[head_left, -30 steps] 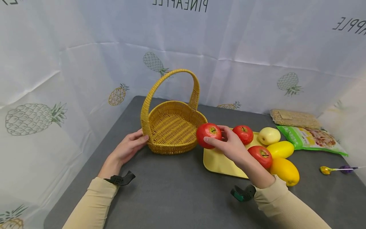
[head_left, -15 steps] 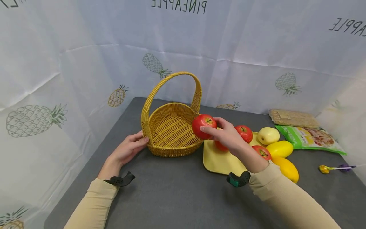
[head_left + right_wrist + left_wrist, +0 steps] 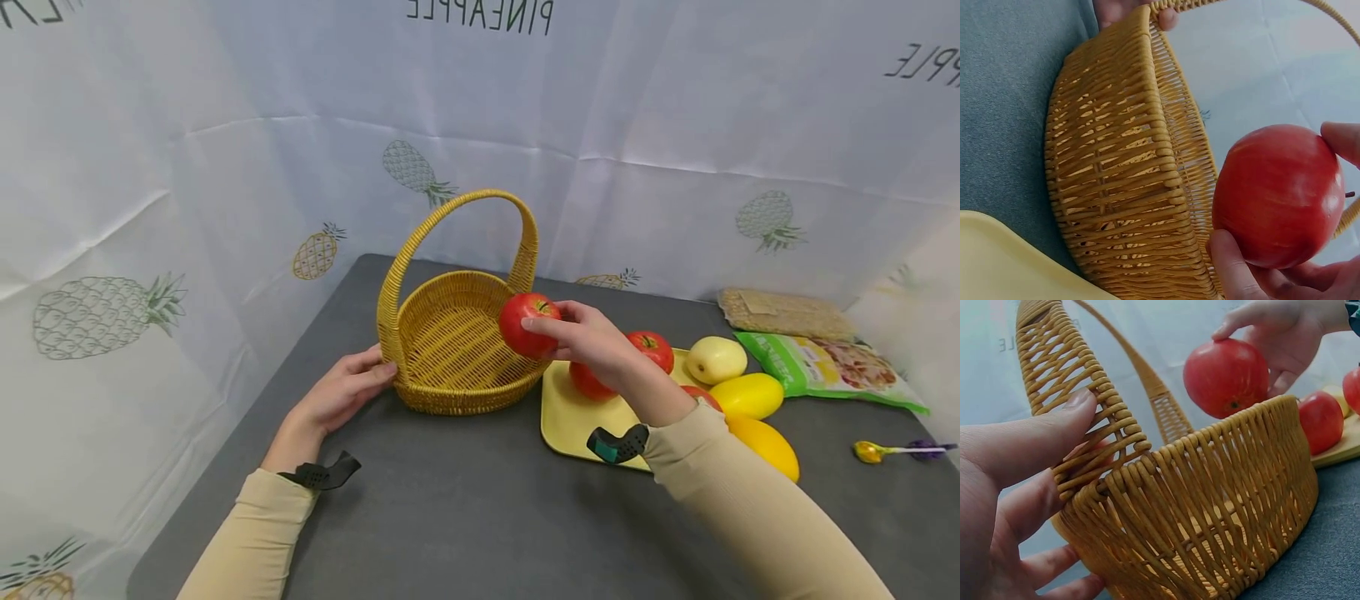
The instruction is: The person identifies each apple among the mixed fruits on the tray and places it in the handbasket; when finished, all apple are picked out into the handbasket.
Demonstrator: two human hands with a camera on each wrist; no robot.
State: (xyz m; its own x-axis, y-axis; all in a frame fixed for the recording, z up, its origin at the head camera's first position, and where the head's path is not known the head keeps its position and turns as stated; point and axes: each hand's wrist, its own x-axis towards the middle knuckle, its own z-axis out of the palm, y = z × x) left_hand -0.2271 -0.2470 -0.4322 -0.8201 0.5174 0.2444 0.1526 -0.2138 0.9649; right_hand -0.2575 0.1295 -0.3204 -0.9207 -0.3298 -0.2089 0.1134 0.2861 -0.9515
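A yellow wicker basket (image 3: 468, 333) with a tall arched handle stands on the dark table, its woven floor bare. My left hand (image 3: 348, 387) grips it at the foot of the handle; in the left wrist view the thumb (image 3: 1054, 434) lies over the weave and other fingers are against the outer side. A red apple (image 3: 525, 323) is held by my right hand (image 3: 592, 342) over the basket's right rim. The right wrist view shows this apple (image 3: 1279, 197) between thumb and fingers, above the rim. Part of the right palm is out of that view.
Right of the basket lies a yellow tray (image 3: 562, 425) with more red apples (image 3: 651, 348), a pale round fruit (image 3: 716, 360) and yellow oval fruits (image 3: 750, 396). Beyond are a green bag (image 3: 825, 367), a grain pack (image 3: 783, 312) and lollipops (image 3: 873, 452). A pineapple-print curtain (image 3: 637, 108) hangs behind.
My right hand has carried the apple left and away from me, from above the tray to the basket's rim, uncovering another apple on the tray. The left hand keeps its hold.
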